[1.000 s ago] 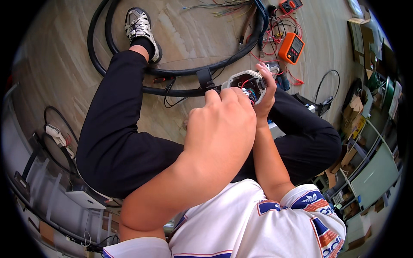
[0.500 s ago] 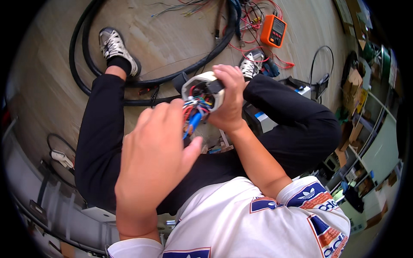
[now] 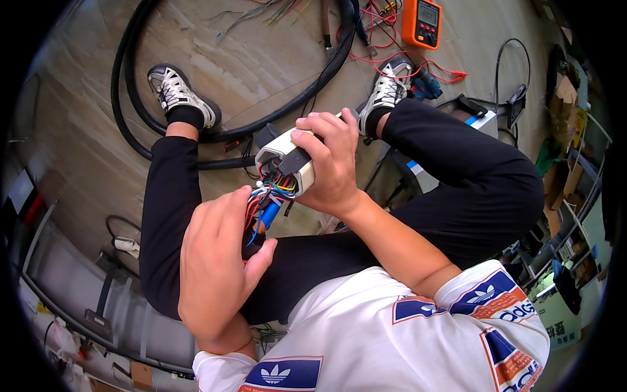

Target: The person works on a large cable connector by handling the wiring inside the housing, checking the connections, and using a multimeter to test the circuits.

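In the head view, my right hand (image 3: 330, 166) is closed on a white, open-ended housing (image 3: 277, 147), its fingers over the top and a black block at the rim. A bundle of coloured wires (image 3: 275, 189) spills from the open end toward me, with a blue cylindrical part (image 3: 269, 214) among them. My left hand (image 3: 219, 255), lower and to the left, curls its fingers around the outer end of that bundle; what exactly sits under the fingertips is partly hidden.
A thick black cable (image 3: 119, 95) loops on the floor beyond my feet. An orange meter (image 3: 421, 23) with red leads and a blue tool (image 3: 428, 83) lie at the upper right. A white box (image 3: 481, 123) is behind my right leg. Cardboard and metal frames (image 3: 563, 104) crowd the right edge.
The housing has moved left and tilted, showing more of its white side. My left hand has drawn down and left from the opening, and more of the wire bundle shows.
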Demonstrator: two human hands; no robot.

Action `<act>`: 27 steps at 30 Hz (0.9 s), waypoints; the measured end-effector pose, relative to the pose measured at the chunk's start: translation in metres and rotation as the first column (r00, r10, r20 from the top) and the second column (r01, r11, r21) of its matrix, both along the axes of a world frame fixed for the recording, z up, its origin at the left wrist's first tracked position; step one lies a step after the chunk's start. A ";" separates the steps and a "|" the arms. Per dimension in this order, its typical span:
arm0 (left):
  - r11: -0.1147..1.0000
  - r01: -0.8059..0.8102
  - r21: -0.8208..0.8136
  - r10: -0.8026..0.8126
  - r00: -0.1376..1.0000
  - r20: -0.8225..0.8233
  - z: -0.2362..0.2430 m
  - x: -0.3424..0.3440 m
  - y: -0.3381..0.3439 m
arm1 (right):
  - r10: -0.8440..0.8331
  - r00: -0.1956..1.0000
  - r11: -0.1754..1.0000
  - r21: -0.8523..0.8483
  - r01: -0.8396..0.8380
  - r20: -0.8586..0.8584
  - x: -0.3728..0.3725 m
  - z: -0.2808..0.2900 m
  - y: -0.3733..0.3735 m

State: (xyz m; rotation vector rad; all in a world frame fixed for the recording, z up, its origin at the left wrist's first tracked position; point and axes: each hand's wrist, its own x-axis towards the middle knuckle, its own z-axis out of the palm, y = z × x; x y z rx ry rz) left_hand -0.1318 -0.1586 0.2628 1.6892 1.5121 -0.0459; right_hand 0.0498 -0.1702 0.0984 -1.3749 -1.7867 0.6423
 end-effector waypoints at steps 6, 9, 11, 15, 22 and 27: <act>1.000 0.020 0.001 -0.020 1.000 -0.016 0.000 0.000 0.003 | -0.008 1.000 1.000 -0.026 0.008 -0.011 0.000 0.002 0.002; 1.000 -0.026 -0.011 0.026 1.000 0.009 0.000 0.005 0.006 | -0.016 1.000 0.999 -0.035 0.016 -0.012 0.000 0.001 0.002; 0.999 -0.039 -0.018 0.039 0.998 0.039 0.000 0.004 0.007 | -0.024 1.000 0.999 -0.033 0.024 -0.010 0.000 0.000 0.001; 1.000 -0.004 -0.010 0.004 0.999 0.050 0.000 0.001 0.008 | -0.019 1.000 0.999 -0.038 0.018 -0.018 0.000 0.001 -0.001; 0.999 0.038 -0.029 -0.038 0.999 0.000 0.007 0.000 0.006 | -0.019 1.000 0.999 -0.035 0.018 -0.022 -0.003 0.005 -0.006; 0.997 0.062 -0.034 -0.063 0.998 -0.024 0.009 0.000 0.005 | -0.017 1.000 0.999 -0.033 0.016 -0.018 -0.003 0.005 -0.008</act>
